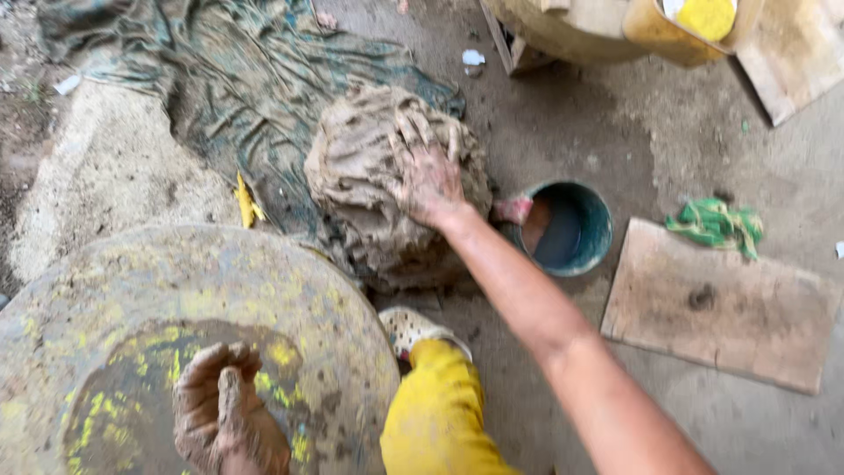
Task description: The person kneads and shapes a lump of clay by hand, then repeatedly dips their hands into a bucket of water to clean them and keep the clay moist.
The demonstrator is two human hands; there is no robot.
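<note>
While the right hand point(428, 176) lies spread, fingers splayed and gripping nothing, on top of the big lump of grey clay point(387, 185) heaped on the ground beside a dark cloth point(237, 79), the left hand point(224, 413) rests clay-smeared on the round wheel point(132, 290), fingers curled loosely with nothing in them. Just right of the clay stands a teal bucket point(598, 229), with a flat board point(721, 303) and green rag point(716, 224) beyond.

Dirt floor point(668, 114): clay heap point(369, 176), wheel point(132, 290), bucket point(571, 229), board point(721, 308).
</note>
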